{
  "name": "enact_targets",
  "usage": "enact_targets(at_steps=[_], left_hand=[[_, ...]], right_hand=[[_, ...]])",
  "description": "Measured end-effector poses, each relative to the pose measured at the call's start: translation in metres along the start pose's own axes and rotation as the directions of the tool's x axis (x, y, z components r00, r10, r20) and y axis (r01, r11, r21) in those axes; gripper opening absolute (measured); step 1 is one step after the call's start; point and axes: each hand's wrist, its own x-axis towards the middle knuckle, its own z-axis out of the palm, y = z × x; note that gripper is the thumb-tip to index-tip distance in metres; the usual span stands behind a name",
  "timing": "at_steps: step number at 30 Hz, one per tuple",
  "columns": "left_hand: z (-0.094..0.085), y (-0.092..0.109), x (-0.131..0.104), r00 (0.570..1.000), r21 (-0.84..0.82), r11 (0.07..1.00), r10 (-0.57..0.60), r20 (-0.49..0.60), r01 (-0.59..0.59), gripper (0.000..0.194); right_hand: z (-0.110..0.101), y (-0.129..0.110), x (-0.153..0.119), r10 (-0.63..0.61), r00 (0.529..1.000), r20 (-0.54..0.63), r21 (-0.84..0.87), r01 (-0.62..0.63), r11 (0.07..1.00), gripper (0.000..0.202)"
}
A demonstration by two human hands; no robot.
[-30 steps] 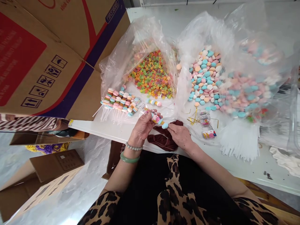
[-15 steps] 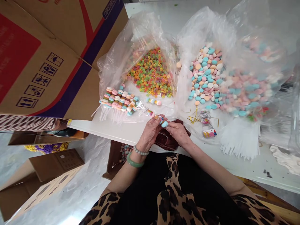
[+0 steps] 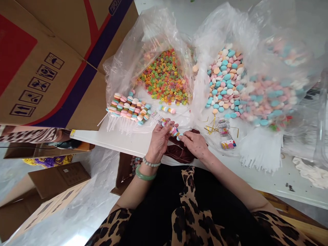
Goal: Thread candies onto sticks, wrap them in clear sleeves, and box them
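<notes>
Candy skewer (image 3: 175,132), partly covered by what looks like printed clear film (image 3: 155,115), slants above dark brown cloth (image 3: 179,153) near the front edge of the worktop (image 3: 123,141). The left hand (image 3: 159,141) pinches its upper middle; the right hand (image 3: 196,142) closes thumb and fingers on its pale blue lower end. A hard twist could tear the film; a slack pinch could drop the skewer.

Left carton (image 3: 74,87): matt cardboard. Ring-candy bag (image 3: 121,65): glossy, crinkled plastic. Candy wrapper (image 3: 174,131): shiny printed film. Desk (image 3: 125,141): smooth.
</notes>
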Motion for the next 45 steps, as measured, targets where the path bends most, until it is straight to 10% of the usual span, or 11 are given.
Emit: enact_targets(at_steps=[13, 20, 23, 28, 36, 41, 45], left_hand=[[0.025, -0.015, -0.017, 0.992, 0.149, 0.981, 0.125, 0.011, -0.125, 0.035], [0.011, -0.019, -0.005, 0.993, 0.099, 0.989, -0.111, 0.050, 0.105, 0.038], [0.000, -0.023, -0.007, 0.991, 0.313, 0.945, 0.122, -0.051, -0.100, 0.040], [-0.010, -0.024, -0.016, 0.793, 0.797, 0.380, 0.578, 0.191, -0.469, 0.018], [-0.014, -0.019, -0.012, 0.682, 0.816, 0.040, 0.573, 0.454, -0.577, 0.015], [-0.013, -0.014, -0.015, 0.604, 0.803, -0.394, 0.530, 0.595, -0.447, 0.016], [-0.008, -0.017, -0.020, 0.591, 0.778, -0.500, 0.516, 0.620, -0.380, 0.020]], right_hand=[[0.013, 0.001, 0.011, 0.134, 0.979, -0.153, 0.065, -0.126, 0.990, 0.048], [0.018, 0.015, 0.013, 0.066, 0.953, -0.297, 0.231, 0.005, 0.973, 0.050], [0.017, 0.018, 0.015, 0.074, 0.949, -0.307, 0.238, 0.001, 0.971, 0.051], [0.017, 0.015, 0.014, 0.058, 0.964, -0.260, 0.258, 0.011, 0.966, 0.050], [0.018, 0.009, 0.009, 0.041, 0.977, -0.210, 0.272, 0.018, 0.962, 0.043], [0.015, 0.015, 0.004, -0.012, 0.994, -0.112, 0.394, 0.055, 0.918, 0.021], [0.017, 0.014, 0.003, -0.029, 0.997, -0.072, 0.453, 0.059, 0.889, 0.020]])
